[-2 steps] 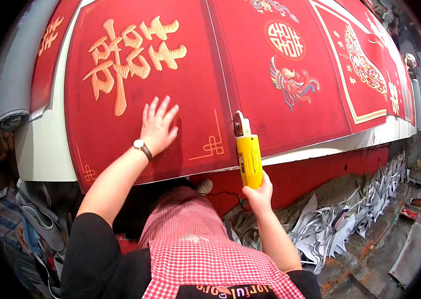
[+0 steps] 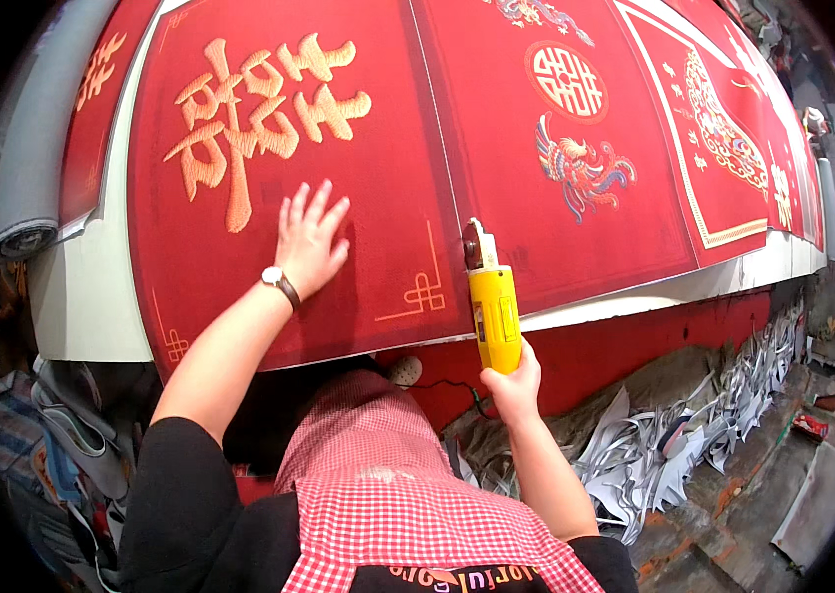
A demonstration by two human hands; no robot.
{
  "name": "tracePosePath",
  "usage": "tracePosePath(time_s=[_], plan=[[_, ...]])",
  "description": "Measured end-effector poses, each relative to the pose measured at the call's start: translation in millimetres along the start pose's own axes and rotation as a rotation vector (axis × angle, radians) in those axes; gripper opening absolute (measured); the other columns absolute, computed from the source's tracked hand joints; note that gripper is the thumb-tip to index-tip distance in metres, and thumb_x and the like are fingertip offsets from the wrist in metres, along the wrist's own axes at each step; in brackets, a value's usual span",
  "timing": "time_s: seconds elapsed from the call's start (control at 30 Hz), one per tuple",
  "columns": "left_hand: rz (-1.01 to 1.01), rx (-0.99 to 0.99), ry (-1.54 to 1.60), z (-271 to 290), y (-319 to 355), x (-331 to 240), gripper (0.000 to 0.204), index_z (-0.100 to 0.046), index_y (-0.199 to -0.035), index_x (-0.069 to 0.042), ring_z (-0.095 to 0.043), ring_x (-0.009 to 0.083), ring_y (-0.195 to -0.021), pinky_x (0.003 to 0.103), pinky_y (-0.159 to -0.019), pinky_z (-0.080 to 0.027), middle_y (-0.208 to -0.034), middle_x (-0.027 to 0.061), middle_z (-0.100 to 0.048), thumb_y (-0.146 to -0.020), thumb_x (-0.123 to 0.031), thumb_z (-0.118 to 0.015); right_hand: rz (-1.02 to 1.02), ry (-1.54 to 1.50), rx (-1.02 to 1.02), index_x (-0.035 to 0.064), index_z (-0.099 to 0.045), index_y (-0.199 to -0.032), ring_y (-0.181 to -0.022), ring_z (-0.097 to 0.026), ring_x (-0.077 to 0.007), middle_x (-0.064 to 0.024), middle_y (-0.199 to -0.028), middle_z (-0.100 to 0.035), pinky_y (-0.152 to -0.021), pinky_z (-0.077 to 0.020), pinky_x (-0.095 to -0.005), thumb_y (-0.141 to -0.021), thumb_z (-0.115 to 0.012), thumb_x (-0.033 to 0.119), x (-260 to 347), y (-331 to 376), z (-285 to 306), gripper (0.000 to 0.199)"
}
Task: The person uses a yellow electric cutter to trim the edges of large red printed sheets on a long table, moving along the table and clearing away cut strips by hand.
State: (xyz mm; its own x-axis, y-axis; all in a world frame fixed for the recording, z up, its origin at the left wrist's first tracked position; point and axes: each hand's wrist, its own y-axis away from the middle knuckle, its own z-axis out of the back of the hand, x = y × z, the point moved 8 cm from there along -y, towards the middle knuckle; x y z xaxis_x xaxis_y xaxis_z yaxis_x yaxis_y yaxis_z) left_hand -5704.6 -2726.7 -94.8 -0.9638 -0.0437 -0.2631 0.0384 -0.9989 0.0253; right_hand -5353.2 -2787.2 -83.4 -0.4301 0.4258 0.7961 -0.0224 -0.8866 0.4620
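Observation:
My right hand [image 2: 514,387] is wrapped round the lower end of a yellow handheld electric rotary cutter [image 2: 496,314]. The cutter's white and dark head lies on red printed carpet, close to the thin pale line that runs between two panels. My left hand [image 2: 311,245] rests with fingers spread on the left red carpet panel [image 2: 230,296], below its large gold character. To the right of the line, the neighbouring panel [image 2: 497,99] bears a round gold emblem and a colourful phoenix. Its front edge lies on the table.
Under the carpet is a white tabletop [image 2: 91,306]. A grey-backed carpet roll [image 2: 32,148] lies at the far left. Curled pale offcuts [image 2: 655,455] pile up on the floor at the right, below the table. A dark cord [image 2: 447,383] hangs near my apron.
My left hand has shifted very slightly up and to the left on the carpet. The right hand and cutter look almost unmoved.

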Motion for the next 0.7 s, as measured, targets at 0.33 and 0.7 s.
tracePosePath(time_s=[0.33, 0.7], plan=[[0.273, -0.082, -0.098, 0, -130, 95, 0.055, -0.046, -0.134, -0.018, -0.025, 0.0381, -0.136, 0.055, -0.11, -0.02, -0.148, 0.0127, -0.03, -0.083, -0.031, -0.061, 0.04, -0.102, 0.008, -0.0036, -0.052, -0.119, -0.097, -0.06, -0.0165, -0.0097, -0.104, -0.063, -0.087, -0.0466, -0.0296, -0.063, -0.063, 0.001, 41, -61, -32, 0.057], [0.663, -0.235, -0.224, -14, -178, 136, 0.057, -0.034, -0.143, -0.02, -0.017, 0.0333, -0.141, 0.057, -0.112, -0.008, -0.153, 0.0073, -0.025, -0.093, -0.048, -0.039, 0.099, -0.079, -0.002, -0.0047, -0.051, -0.119, -0.096, -0.06, -0.0163, -0.009, -0.104, -0.062, -0.086, -0.0467, -0.0293, -0.064, -0.063, 0.0, 94, -131, -67, 0.056]])
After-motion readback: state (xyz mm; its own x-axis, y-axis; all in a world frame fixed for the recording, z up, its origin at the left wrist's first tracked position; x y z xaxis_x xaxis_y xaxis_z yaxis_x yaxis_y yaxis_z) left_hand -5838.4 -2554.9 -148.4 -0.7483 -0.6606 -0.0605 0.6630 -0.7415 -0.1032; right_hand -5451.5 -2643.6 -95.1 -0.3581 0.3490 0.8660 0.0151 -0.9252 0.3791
